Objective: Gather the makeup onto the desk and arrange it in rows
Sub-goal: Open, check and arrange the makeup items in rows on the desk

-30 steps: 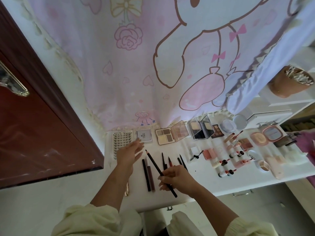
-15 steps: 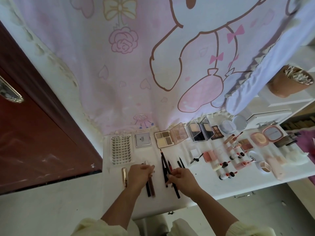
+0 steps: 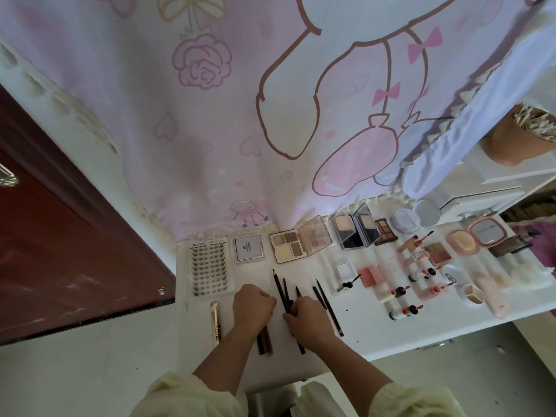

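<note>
Gripping brown pens in curled left hand, pinching dark pencils with right hand; probably squaring them parallel at desk's six o'clock edge.

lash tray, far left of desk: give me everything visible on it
The lash tray is a flat rectangular case, clear-looking plastic over a white card, with rows of dark lash clusters and XOYO printed at its far edge. It lies flat at the left end of the desk, beside a square compact; nothing visibly touches it.
</note>
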Demonstrator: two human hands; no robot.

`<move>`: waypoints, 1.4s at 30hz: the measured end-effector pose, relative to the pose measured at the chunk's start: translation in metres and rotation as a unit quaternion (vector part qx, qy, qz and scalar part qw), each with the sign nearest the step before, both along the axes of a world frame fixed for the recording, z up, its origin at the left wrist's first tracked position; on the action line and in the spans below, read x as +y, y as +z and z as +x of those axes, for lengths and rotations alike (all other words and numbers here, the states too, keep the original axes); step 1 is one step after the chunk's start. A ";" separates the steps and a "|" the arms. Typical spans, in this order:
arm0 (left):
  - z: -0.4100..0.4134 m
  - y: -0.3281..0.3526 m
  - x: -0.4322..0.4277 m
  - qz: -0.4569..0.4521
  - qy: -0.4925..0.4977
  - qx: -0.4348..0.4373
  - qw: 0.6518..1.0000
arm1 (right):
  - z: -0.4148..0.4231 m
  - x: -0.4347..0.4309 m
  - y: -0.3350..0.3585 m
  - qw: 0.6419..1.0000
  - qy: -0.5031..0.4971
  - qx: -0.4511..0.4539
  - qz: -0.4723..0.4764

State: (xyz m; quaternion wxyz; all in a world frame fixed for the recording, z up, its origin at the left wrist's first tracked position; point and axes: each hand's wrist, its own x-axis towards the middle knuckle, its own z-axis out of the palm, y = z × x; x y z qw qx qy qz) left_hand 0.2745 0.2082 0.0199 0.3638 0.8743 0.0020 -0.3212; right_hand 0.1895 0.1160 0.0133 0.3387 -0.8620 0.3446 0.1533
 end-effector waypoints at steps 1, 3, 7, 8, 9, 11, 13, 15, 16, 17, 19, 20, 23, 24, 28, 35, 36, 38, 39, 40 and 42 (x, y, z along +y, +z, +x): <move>0.001 -0.001 -0.001 0.008 -0.006 -0.003 1.000 | 0.001 0.001 0.000 1.000 0.003 0.005 -0.006; 0.003 -0.002 -0.003 0.021 -0.016 -0.009 1.000 | 0.004 0.002 -0.001 1.000 0.008 0.014 -0.016; 0.006 -0.006 -0.006 0.056 -0.041 -0.013 0.998 | 0.007 0.006 -0.006 0.999 0.002 0.031 -0.036; 0.007 -0.007 -0.006 0.063 -0.047 -0.014 0.997 | 0.007 0.006 -0.007 0.999 0.002 0.034 -0.042; 0.007 -0.007 -0.007 0.068 -0.053 -0.017 0.996 | 0.008 0.007 -0.007 0.998 0.004 0.037 -0.047; 0.007 -0.009 -0.007 0.081 -0.060 -0.024 0.995 | 0.009 0.008 -0.008 0.998 0.012 0.037 -0.053; 0.007 -0.010 -0.008 0.092 -0.067 -0.034 0.993 | 0.009 0.009 -0.009 0.998 0.018 0.034 -0.056; 0.007 -0.010 -0.008 0.097 -0.074 -0.040 0.992 | 0.010 0.009 -0.011 0.998 0.022 0.027 -0.058; 0.006 -0.010 -0.008 0.098 -0.078 -0.041 0.991 | 0.010 0.009 -0.011 0.998 0.025 0.025 -0.057; 0.007 -0.011 -0.008 0.099 -0.081 -0.042 0.991 | 0.010 0.009 -0.011 0.998 0.029 0.023 -0.057; 0.007 -0.011 -0.007 0.101 -0.083 -0.044 0.990 | 0.009 0.009 -0.011 0.997 0.040 0.017 -0.061; 0.007 -0.012 -0.007 0.101 -0.083 -0.046 0.990 | 0.008 0.009 -0.011 0.997 0.044 0.013 -0.063; 0.008 -0.014 -0.006 0.102 -0.085 -0.049 0.990 | 0.007 0.008 -0.012 0.997 0.045 0.001 -0.064; 0.008 -0.014 -0.005 0.102 -0.086 -0.049 0.990 | 0.008 0.008 -0.011 0.997 0.044 0.001 -0.062; 0.008 -0.015 -0.003 0.102 -0.091 -0.058 0.989 | 0.008 0.006 -0.011 0.998 0.040 0.000 -0.056; 0.005 -0.018 -0.001 0.101 -0.093 -0.069 0.988 | 0.007 0.005 -0.013 0.998 0.031 -0.011 -0.057; 0.005 -0.018 0.000 0.101 -0.092 -0.071 0.988 | 0.006 0.005 -0.014 0.998 0.031 -0.014 -0.057; 0.004 -0.019 0.000 0.103 -0.092 -0.073 0.988 | 0.006 0.005 -0.014 0.998 0.034 -0.021 -0.056; 0.003 -0.019 0.000 0.103 -0.093 -0.073 0.988 | 0.005 0.005 -0.014 0.998 0.035 -0.024 -0.056; 0.003 -0.019 0.000 0.103 -0.094 -0.073 0.987 | 0.005 0.005 -0.014 0.998 0.036 -0.026 -0.055; 0.001 -0.020 0.001 0.100 -0.095 -0.073 0.988 | 0.003 0.004 -0.014 0.997 0.039 -0.029 -0.051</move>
